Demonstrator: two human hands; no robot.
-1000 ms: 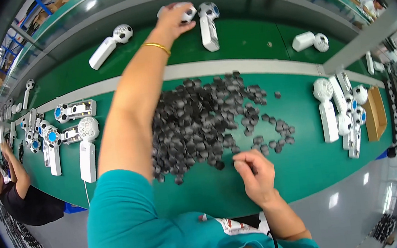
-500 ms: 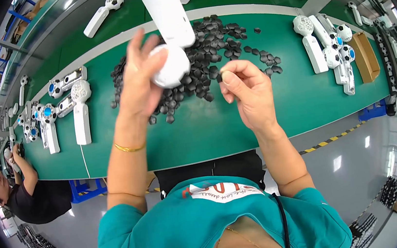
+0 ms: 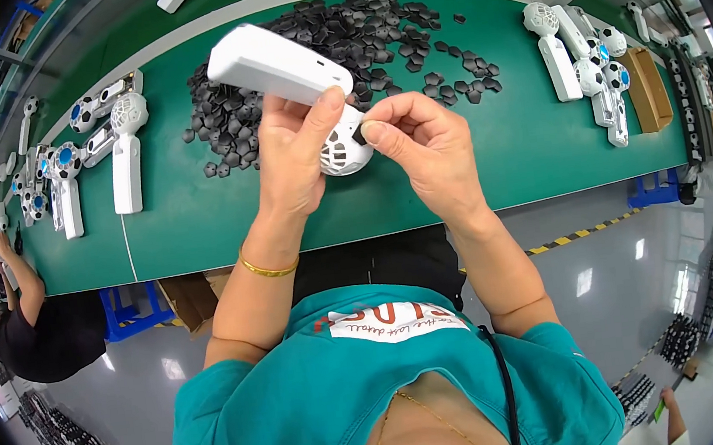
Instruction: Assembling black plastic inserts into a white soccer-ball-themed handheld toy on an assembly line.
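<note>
My left hand [image 3: 289, 155] is closed round a white ball-headed device [image 3: 268, 64] near where its long handle meets its ball. The handle tilts up to the left, and the ball's lower side shows cut-out openings. Between thumb and forefinger, my right hand [image 3: 429, 148] pinches a small black pentagon piece [image 3: 359, 135] against the ball's right side. My fingertips partly hide it, so how far it is seated cannot be told. Beyond both hands, a wide heap of black pentagon pieces [image 3: 230, 118] covers the middle of the green table [image 3: 207, 226].
White ball-headed devices [image 3: 128, 161] stand in a group at the left, some with black patches and blue centres. More devices [image 3: 563, 67] lie at the right beside an open cardboard box [image 3: 649, 92]. A co-worker [image 3: 44, 337] is at the far left.
The white device has turned, its handle swinging left and its openings now showing. My right hand has brought the black piece to the ball. The view has shifted, and table things appear higher.
</note>
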